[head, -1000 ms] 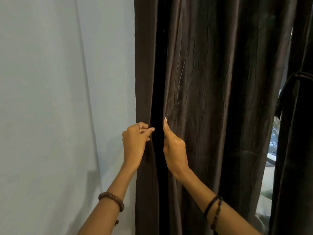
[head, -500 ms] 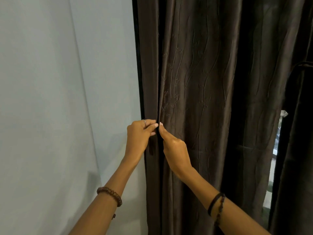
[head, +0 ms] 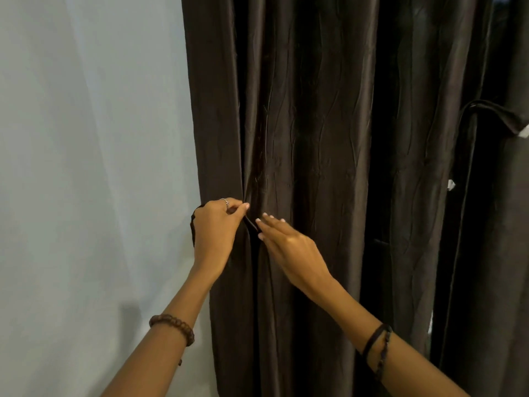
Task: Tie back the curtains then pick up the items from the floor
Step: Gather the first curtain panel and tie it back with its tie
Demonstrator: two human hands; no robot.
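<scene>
Pale wall [head: 86,167] occupies the left; dark brown curtain [head: 309,138] hangs beside it, right of centre. Left hand [head: 216,233] pinches a curtain fold and a thin dark strap [head: 252,224] between thumb and forefinger. Right hand [head: 289,247] lies just beside it, fingers straight against the fabric.

Left hand [head: 216,228] pinching dark curtain [head: 300,138], right hand [head: 289,247] flat alongside.

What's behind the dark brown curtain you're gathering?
Mostly hidden. The dark brown curtain covers it; bright slivers show at its right edge. The left hand pinches a fold; the right hand lies flat on it.
</scene>
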